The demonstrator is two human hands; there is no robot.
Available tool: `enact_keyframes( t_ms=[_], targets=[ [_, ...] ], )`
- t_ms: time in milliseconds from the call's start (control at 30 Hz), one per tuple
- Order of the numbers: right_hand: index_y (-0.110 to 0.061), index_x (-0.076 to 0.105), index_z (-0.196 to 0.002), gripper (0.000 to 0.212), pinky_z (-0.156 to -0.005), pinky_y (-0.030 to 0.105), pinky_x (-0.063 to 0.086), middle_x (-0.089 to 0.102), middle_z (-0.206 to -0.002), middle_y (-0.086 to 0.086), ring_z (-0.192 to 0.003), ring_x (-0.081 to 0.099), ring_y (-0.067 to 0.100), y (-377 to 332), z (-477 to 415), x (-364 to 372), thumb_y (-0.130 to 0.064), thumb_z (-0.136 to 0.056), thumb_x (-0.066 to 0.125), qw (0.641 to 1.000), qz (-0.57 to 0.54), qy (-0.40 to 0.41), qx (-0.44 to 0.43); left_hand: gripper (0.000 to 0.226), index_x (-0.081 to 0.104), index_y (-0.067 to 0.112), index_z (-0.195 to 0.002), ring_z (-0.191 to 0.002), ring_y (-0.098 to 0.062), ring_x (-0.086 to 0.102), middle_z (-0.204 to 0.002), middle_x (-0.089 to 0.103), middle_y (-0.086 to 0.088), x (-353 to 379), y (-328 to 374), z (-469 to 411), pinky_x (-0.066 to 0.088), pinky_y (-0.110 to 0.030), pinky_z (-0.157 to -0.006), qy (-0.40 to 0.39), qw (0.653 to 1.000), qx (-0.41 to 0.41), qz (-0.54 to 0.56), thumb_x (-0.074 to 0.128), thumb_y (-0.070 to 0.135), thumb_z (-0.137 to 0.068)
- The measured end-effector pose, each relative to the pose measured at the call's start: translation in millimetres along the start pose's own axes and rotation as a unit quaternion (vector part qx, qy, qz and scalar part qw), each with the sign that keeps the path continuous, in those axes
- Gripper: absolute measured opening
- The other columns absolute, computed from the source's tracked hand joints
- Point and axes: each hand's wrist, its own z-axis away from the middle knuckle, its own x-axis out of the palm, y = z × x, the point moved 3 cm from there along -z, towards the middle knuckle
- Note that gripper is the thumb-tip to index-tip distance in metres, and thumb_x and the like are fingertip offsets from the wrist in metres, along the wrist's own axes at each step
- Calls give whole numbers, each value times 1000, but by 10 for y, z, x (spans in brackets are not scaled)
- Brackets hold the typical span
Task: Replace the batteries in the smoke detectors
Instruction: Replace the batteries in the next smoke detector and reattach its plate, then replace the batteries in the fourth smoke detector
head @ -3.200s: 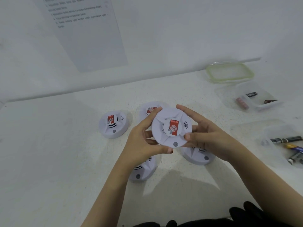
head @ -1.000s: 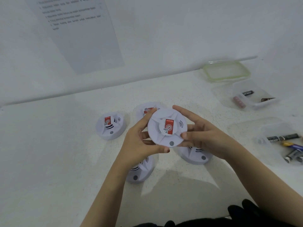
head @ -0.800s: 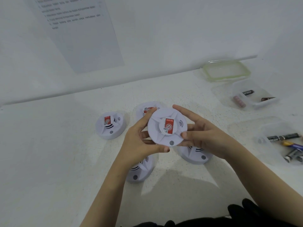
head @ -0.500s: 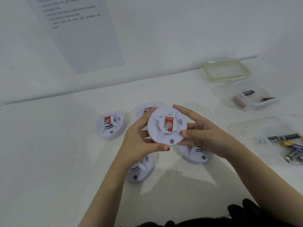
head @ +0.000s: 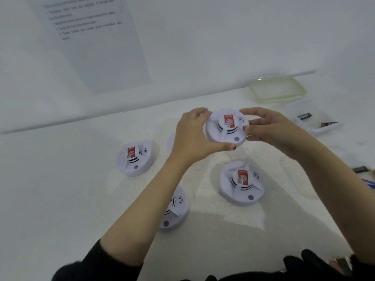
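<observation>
A round white smoke detector with a red label is held above the table between both hands. My left hand grips its left rim, thumb under the lower edge. My right hand grips its right rim with curled fingers. Three more detectors lie on the table: one at the left, one at the right, and one partly hidden under my left forearm. Another detector is mostly hidden behind my left hand.
A clear box at the right holds loose batteries. Behind it lies a green-rimmed lid. More batteries lie at the right edge. A printed sheet hangs on the white wall.
Both hands have carried the held detector away from me, farther over the table and toward the battery box. The detector at the right, earlier half covered by my right hand, now shows fully.
</observation>
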Motion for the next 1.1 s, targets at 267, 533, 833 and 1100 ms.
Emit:
enact_keyframes(
  t_ms=[267, 533, 833, 1100],
  targets=[
    [-8, 56, -125, 35, -95, 33, 43, 58, -124, 11, -110, 53, 21, 279, -269, -143, -9, -90, 56, 982, 87, 146, 80, 93, 54, 12, -129, -124, -21, 42, -133, 51, -2, 653, -42, -347, 30, -30, -101, -80, 990, -7, -119, 75, 70, -59],
    [-9, 54, -129, 37, -87, 27, 39, 55, -130, 8, -111, 50, 18, 345, -263, -102, -14, -92, 55, 979, 112, 153, 71, 88, 54, 19, -126, -124, -23, 41, -132, 52, -2, 647, -116, -353, 30, -32, -97, -130, 975, -1, -178, 70, 75, -61],
    [-14, 54, -129, 36, -86, 25, 43, 54, -132, 2, -106, 55, 14, 368, -163, -39, -20, -94, 53, 972, 175, 149, 41, 103, 24, 28, -150, -134, -30, 35, -145, 35, -11, -5, -584, -107, 34, -41, -108, -229, 941, -108, -223, 82, 42, -66],
    [-26, 67, -100, 26, -81, 29, 48, 64, -99, -8, -90, 59, 7, 165, 25, 254, -6, -91, 53, 964, 68, 218, -135, 78, 33, 28, -120, -87, -13, 58, -114, 48, 4, -320, -393, 78, 52, -22, -62, -131, 978, -70, 150, 88, 20, -65]
  ],
)
